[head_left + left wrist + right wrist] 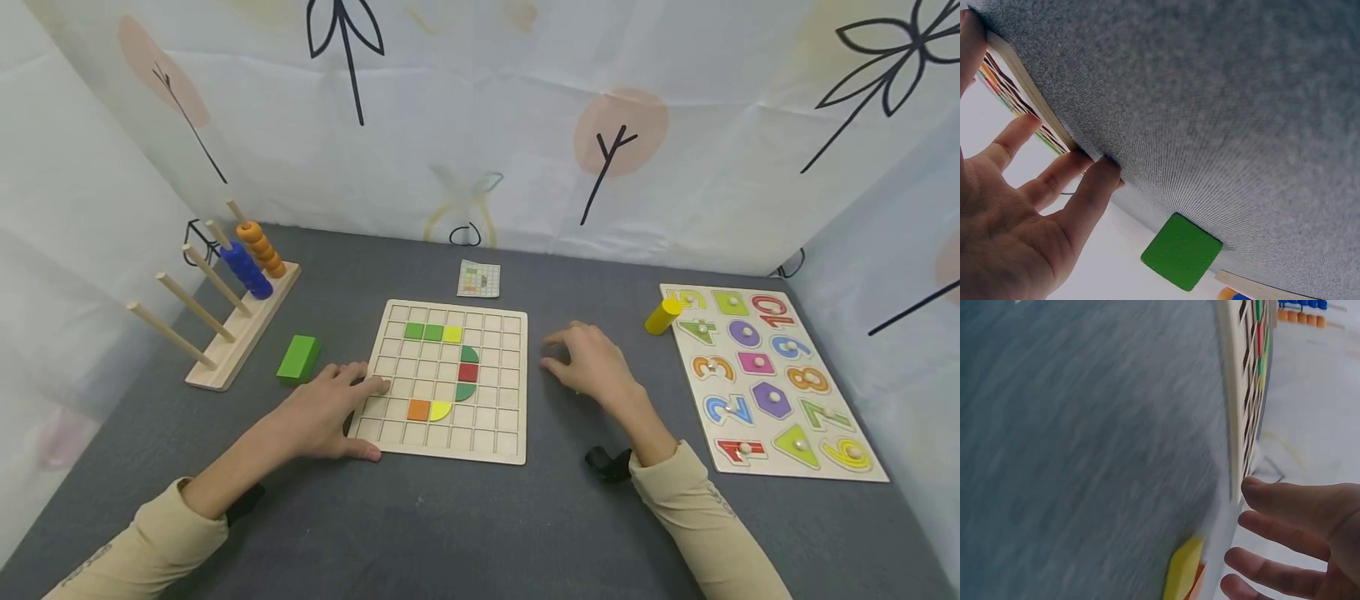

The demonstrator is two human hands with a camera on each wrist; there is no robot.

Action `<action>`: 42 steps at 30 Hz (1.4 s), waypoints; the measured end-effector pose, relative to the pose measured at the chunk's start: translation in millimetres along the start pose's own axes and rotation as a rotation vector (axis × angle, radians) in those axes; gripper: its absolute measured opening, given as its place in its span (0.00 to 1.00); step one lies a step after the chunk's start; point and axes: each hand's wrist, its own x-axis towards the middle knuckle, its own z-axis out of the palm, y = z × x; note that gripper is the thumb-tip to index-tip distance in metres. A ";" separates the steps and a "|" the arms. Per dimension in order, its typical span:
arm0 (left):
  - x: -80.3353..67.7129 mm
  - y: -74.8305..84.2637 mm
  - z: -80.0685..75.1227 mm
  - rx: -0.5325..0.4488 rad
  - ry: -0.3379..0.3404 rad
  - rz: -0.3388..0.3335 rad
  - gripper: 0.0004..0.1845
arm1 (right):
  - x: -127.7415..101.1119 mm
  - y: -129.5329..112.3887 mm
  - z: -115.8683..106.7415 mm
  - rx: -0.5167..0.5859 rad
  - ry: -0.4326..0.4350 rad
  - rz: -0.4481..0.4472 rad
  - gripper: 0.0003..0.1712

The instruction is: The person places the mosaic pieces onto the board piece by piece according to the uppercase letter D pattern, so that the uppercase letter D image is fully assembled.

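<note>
Left grip point(330, 412) lies flat, fingers spread on the grid board's point(491, 437) left edge mid-tabletop, right grip point(592, 362) loosely open beside it; stiff, light wood, best held by edges.

A curtained tabletop play booth: grey felt table point(480, 525), printed fabric walls point(480, 125), wooden toys.

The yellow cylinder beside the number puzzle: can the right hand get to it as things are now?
Probably yes. The right hand hovers open over bare mat, and nothing lies between it and the yellow cylinder, which rests free at the number puzzle's edge.
</note>
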 end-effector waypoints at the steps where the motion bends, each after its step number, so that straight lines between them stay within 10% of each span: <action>1: 0.1 -0.3 0.4 0.001 0.001 -0.001 0.50 | -1.1 4.0 -1.1 -0.002 -0.008 0.013 0.18; 22: -1.4 -1.2 1.2 -0.009 0.025 0.024 0.50 | -9.6 24.1 -2.8 0.018 -0.009 0.109 0.15; 42: 0.3 -0.9 0.9 0.000 0.020 0.018 0.51 | -3.4 3.8 9.7 0.039 -0.027 -0.060 0.12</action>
